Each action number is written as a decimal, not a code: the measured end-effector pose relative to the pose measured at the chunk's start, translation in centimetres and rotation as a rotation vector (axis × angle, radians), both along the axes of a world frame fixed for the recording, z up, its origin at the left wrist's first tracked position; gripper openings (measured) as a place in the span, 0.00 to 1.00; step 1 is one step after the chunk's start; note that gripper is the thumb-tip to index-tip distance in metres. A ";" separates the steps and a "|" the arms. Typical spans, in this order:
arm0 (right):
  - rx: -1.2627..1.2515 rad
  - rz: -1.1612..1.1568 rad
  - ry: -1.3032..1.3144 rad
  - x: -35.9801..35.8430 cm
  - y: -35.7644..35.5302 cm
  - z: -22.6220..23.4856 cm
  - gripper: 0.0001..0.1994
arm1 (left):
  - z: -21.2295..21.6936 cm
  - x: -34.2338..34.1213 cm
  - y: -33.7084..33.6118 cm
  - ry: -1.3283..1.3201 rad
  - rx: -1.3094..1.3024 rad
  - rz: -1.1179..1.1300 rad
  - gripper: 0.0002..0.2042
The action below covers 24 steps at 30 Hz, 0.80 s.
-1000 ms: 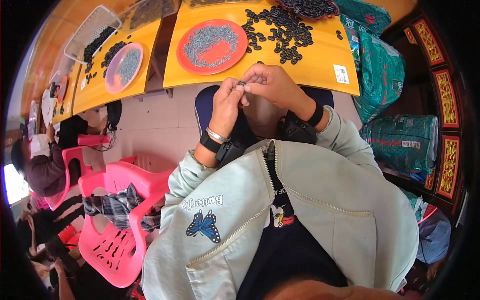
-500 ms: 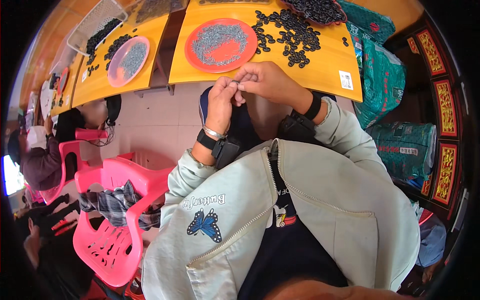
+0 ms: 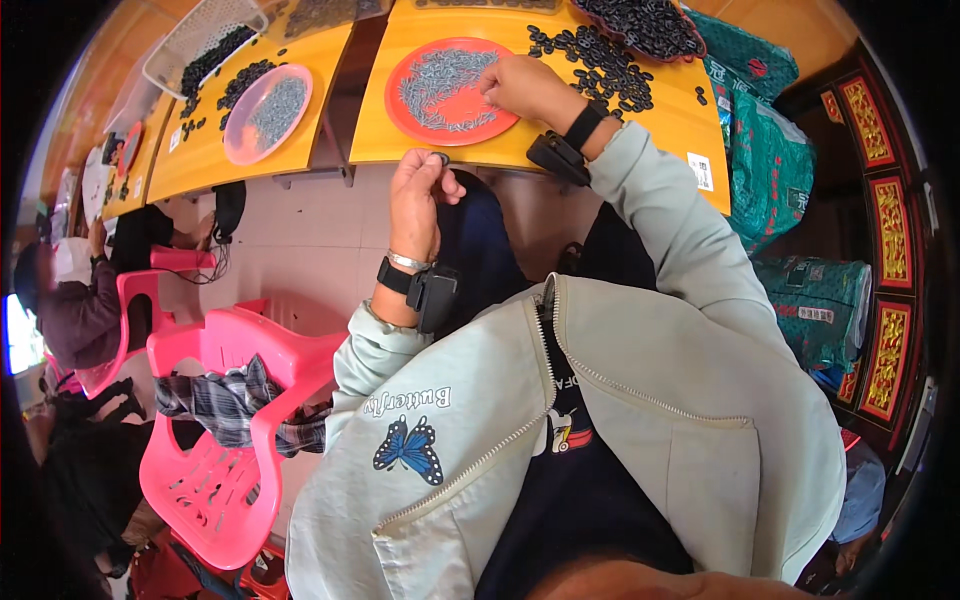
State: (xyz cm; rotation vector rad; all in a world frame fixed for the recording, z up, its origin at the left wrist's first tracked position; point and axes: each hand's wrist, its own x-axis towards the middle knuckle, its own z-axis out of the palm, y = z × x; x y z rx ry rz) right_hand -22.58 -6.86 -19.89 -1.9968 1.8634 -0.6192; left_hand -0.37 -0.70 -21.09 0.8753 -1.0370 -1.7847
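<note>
Below the table's front edge, my left hand [image 3: 416,200] pinches a small black part [image 3: 442,158] between thumb and forefinger; only its edge shows. My right hand [image 3: 528,88] reaches over the right side of a round red plate [image 3: 468,104], its fingers bent together and pointing down at the contents. Small grey metal pieces, like screws [image 3: 440,72], are heaped on that plate. Whether a piece is between the right fingertips cannot be seen. Black oval parts with holes [image 3: 598,60] lie loose on the table to the right of the plate.
A dark red bowl [image 3: 690,48] heaped with black parts stands at the back right. On the neighbouring table are a pink plate [image 3: 236,140] of grey pieces and a white basket [image 3: 165,62]. Green sacks [image 3: 770,165] stand right; a pink chair [image 3: 265,440] is at left.
My hands were together below the plate and have parted. The right one has moved up onto the red plate; the left has shifted slightly left, keeping the small black part.
</note>
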 end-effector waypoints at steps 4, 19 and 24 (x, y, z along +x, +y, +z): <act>-0.052 0.021 0.175 1.2 0.0 0.1 0.06 | 0.2 0.0 0.2 -0.019 0.009 -0.008 0.06; -0.123 0.081 0.443 1.4 -0.7 -0.9 0.07 | -0.1 -0.4 0.1 -0.001 0.011 -0.039 0.06; -0.032 0.092 0.485 2.3 -0.4 0.1 0.10 | -0.1 -0.3 0.2 -0.013 0.011 -0.044 0.06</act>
